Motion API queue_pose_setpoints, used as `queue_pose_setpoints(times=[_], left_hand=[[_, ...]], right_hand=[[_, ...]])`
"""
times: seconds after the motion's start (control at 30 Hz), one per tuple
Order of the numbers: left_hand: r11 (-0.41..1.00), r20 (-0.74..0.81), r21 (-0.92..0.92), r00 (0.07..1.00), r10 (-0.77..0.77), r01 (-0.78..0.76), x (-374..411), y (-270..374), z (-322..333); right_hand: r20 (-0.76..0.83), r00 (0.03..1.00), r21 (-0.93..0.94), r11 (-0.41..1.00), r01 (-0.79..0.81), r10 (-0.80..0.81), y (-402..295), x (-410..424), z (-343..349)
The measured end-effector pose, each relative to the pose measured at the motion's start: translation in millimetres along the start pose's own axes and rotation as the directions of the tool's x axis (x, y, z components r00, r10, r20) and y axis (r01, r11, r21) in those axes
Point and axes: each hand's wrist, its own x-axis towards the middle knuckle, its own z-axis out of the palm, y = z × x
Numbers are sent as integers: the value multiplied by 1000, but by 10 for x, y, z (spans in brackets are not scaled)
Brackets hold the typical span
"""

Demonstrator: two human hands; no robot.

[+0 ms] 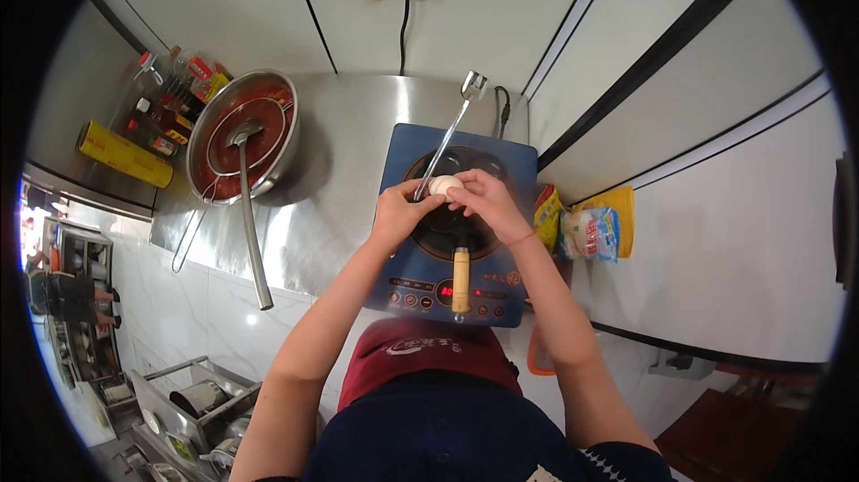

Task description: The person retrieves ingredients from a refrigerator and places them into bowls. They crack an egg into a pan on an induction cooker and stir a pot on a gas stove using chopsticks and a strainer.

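Above a dark multi-well frying pan (429, 230) with a wooden handle (461, 280), both my hands hold a pale egg (445, 188). My left hand (400, 212) is at its left side and also grips the lower end of a thin metal ladle (448, 136), whose small cup points up and away to the right. My right hand (488, 201) closes its fingertips on the egg's right side. Whether the shell is cracked, I cannot tell. The pan stands on a blue induction cooker (402, 267) with a lit red display. My hands hide part of the pan.
Left of the cooker, a steel bowl (292, 146) of red sauce holds a strainer and a long-handled steel ladle (251, 240). Bottles (158, 116) and a yellow roll box (125, 153) stand beyond it. Packets (590, 233) lie right of the cooker by the wall. A person (64, 294) is far left.
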Motion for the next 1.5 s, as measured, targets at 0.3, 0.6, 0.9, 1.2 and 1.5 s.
queue_pose_setpoints(times=[0.3, 0.6, 0.9, 1.2, 1.5], left_hand=[[986, 23, 118, 993, 112, -114, 90, -37, 8], [912, -13, 277, 947, 320, -304, 154, -162, 181], [883, -49, 281, 913, 404, -375, 120, -283, 255], [810, -48, 329, 848, 527, -485, 127, -444, 201], [868, -64, 294, 898, 436, -401, -93, 34, 105]], right_hand=[[62, 996, -31, 997, 74, -72, 207, 150, 3], [-110, 964, -437, 883, 170, -241, 307, 63, 74], [-59, 912, -577, 760, 301, -406, 372, 1, 64], [93, 855, -653, 617, 439, -510, 460, -20, -62], [21, 750, -588, 598, 544, -661, 111, -136, 21]])
